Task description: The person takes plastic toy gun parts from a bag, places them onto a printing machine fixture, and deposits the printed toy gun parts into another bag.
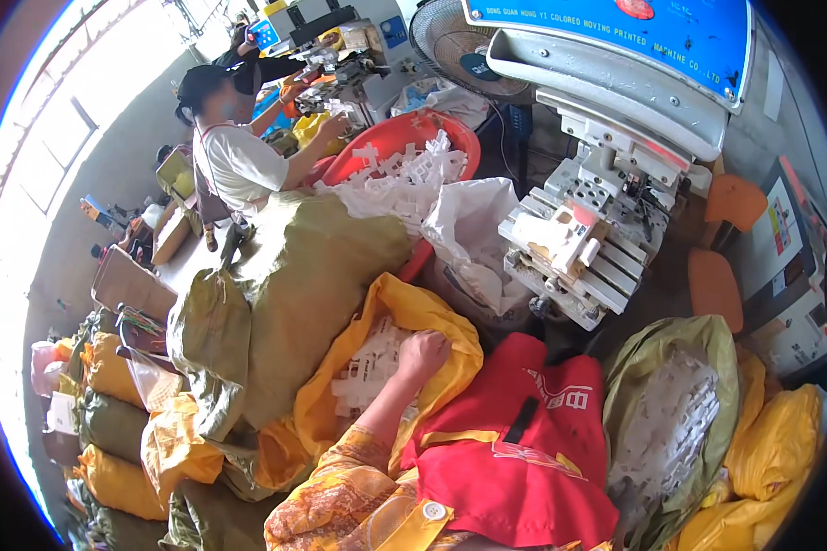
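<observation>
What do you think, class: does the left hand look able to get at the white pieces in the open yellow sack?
Probably yes: the left hand appears to be at the mouth of the yellow sack, and the white pieces show uncovered beside the forearm.

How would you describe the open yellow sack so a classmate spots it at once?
Find the red apron at bottom centre. To its upper left, the person's left hand is over an open yellow sack holding white pieces. Unlike the open olive sack right of the apron, it is yellow.

Downward head-worn fisheye view
</observation>
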A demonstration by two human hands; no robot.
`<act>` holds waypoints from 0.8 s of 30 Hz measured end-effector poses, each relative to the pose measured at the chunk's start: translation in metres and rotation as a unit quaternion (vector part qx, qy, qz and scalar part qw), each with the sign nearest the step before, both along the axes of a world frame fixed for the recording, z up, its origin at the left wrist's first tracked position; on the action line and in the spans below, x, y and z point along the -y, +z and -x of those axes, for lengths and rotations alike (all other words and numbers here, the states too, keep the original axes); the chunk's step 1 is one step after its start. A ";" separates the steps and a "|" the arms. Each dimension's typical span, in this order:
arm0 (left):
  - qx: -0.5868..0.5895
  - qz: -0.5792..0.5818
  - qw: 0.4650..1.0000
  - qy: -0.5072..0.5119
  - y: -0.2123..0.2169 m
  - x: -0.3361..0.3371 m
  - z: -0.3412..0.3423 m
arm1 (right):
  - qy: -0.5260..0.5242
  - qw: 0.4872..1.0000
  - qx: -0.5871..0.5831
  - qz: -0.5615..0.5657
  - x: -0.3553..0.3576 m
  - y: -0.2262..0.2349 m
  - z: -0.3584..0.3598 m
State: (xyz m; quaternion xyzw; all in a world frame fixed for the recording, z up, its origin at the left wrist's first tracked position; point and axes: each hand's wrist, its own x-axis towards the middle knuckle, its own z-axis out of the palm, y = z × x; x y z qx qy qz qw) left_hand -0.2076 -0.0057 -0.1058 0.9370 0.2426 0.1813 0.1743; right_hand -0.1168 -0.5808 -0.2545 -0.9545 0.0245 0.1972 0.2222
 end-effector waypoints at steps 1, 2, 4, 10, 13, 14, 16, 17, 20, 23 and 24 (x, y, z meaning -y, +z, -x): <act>0.004 -0.001 1.000 -0.009 -0.001 -0.003 -0.004 | -0.010 0.999 -0.032 -0.015 0.011 -0.004 0.000; 0.001 0.004 1.000 -0.014 -0.004 -0.005 -0.003 | -0.025 0.998 -0.037 -0.049 0.021 -0.006 -0.008; -0.016 0.026 0.999 0.028 -0.015 -0.014 -0.002 | -0.096 0.981 -0.018 -0.167 0.039 -0.015 -0.024; 0.088 0.024 0.996 0.015 0.020 -0.022 -0.039 | -0.234 0.870 0.062 -0.430 0.036 0.025 -0.063; 0.226 0.022 0.974 -0.011 0.054 -0.029 -0.088 | -0.233 0.830 0.097 -0.498 -0.024 0.102 -0.078; 0.261 0.021 0.965 -0.019 0.065 -0.032 -0.106 | -0.206 0.801 0.104 -0.552 -0.041 0.121 -0.084; 0.337 0.010 0.939 -0.073 0.091 -0.022 -0.148 | -0.121 0.776 0.137 -0.603 -0.076 0.151 -0.095; 0.342 -0.001 0.936 -0.084 0.098 -0.016 -0.170 | -0.085 0.787 0.148 -0.593 -0.091 0.157 -0.105; 0.284 -0.066 0.938 -0.189 0.115 -0.008 -0.215 | 0.005 0.756 0.158 -0.635 -0.153 0.191 -0.132; 0.315 -0.145 0.930 -0.121 0.126 -0.022 -0.232 | 0.096 0.719 0.179 -0.665 -0.227 0.245 -0.148; 0.302 -0.192 0.931 -0.074 0.128 -0.034 -0.229 | 0.107 0.733 0.187 -0.645 -0.254 0.266 -0.149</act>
